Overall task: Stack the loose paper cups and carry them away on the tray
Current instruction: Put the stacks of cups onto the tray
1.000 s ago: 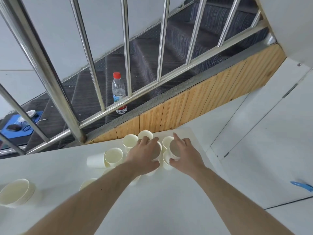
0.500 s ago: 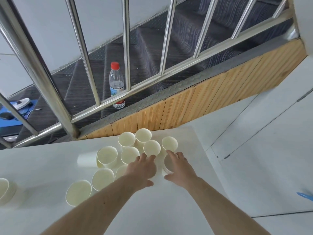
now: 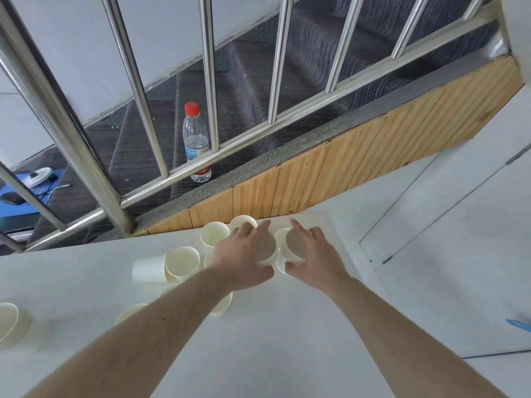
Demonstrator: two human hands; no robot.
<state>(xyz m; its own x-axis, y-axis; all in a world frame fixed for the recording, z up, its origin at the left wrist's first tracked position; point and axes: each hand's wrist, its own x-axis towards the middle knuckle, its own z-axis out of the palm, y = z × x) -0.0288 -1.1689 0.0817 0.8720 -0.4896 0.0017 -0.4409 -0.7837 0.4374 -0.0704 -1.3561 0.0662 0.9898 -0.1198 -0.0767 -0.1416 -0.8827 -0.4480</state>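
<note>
Several loose white paper cups stand in a cluster on the white table (image 3: 258,340). My left hand (image 3: 244,254) grips one cup (image 3: 265,248) from the side. My right hand (image 3: 313,254) grips another cup (image 3: 294,247) right beside it. The two held cups almost touch. More upright cups (image 3: 214,234) stand behind and left of my hands, and one cup (image 3: 149,267) lies on its side. A short stack of cups (image 3: 10,323) sits at the far left edge. No tray is in view.
A metal stair railing (image 3: 94,179) and a wooden stair panel (image 3: 316,173) rise just behind the table. A water bottle (image 3: 196,142) with a red cap stands on the stairs. A blue object (image 3: 518,324) pokes in at the right edge.
Both hands moved forward to the far cups and each took hold of one. The view tilted slightly, and the stack at the left came further into view.
</note>
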